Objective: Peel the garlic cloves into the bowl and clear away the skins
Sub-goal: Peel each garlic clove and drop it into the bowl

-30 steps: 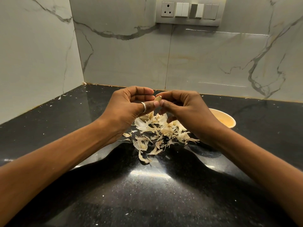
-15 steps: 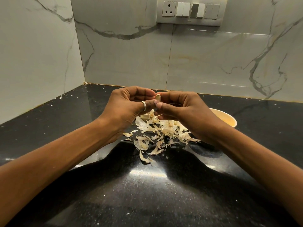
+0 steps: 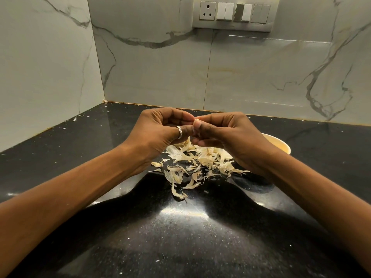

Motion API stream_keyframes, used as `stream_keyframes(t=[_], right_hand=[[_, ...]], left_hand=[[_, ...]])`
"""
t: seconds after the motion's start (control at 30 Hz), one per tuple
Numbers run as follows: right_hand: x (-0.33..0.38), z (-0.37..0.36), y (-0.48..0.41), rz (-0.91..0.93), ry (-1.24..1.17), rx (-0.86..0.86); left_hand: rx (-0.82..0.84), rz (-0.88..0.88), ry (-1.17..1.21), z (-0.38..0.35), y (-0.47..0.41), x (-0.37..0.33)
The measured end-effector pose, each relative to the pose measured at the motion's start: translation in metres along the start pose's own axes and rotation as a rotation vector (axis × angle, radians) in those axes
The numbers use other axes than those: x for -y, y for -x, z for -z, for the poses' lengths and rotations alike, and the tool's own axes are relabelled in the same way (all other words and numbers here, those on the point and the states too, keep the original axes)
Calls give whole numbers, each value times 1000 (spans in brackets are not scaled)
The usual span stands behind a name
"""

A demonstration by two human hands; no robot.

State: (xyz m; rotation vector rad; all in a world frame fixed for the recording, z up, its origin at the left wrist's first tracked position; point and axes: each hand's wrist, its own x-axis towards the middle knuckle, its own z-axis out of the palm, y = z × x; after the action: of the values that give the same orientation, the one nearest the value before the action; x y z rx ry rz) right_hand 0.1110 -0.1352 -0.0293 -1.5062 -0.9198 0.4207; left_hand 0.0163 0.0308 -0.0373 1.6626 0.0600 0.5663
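The fingers [image 3: 185, 117] of the left hand [image 3: 158, 135] and those of the right hand [image 3: 226, 133] are curled and meet tip to tip at the centre of the frame. Both sets are clamped on one garlic clove [image 3: 197, 119]. Only a small pale sliver of the clove shows between the fingertips, so how much skin remains on it cannot be told. The left thumb carries a ring [image 3: 179, 132].

The clove is held in the air above the pile of skins [image 3: 200, 163]. The pile lies on the dark desk [image 3: 180, 237] just below centre, and loose flakes trail from it toward the lower edge of the frame. The bowl [image 3: 280, 144] stands at centre right, behind the right wrist. Only part of its rim and inner wall shows, and its contents are hidden.

Step in hand, as judged: stripping the skin from the held clove.

1. Hold the clove steady with one hand and pull the skin with the other.
2. Catch the skin at a loose edge with a nail and draw it along the clove's length.
3. Keep both hands over the pile, so that each flake drops onto it and does not scatter.
4. Check that no papery film remains, then carry the clove right to the bowl and drop it inside the rim.

The skins are light and dry and will likely shift with any draught or sweep of a forearm.
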Motion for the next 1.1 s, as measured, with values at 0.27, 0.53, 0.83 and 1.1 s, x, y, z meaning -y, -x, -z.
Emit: stream_keyframes(t=[0.27,0.53,0.83,1.1], right_hand=[[1,0,-1,-63,-49,0],[3,1,-1,-121,-189,42],[4,2,-2,-170,-296,47],[1,2,-3,-125,-238,29]], left_hand=[[42,-5,-35,1,0,-1],[86,29,-1,2,-1,-3],[81,26,15,1,-1,-2],[81,-25,-21,0,-2,1]])
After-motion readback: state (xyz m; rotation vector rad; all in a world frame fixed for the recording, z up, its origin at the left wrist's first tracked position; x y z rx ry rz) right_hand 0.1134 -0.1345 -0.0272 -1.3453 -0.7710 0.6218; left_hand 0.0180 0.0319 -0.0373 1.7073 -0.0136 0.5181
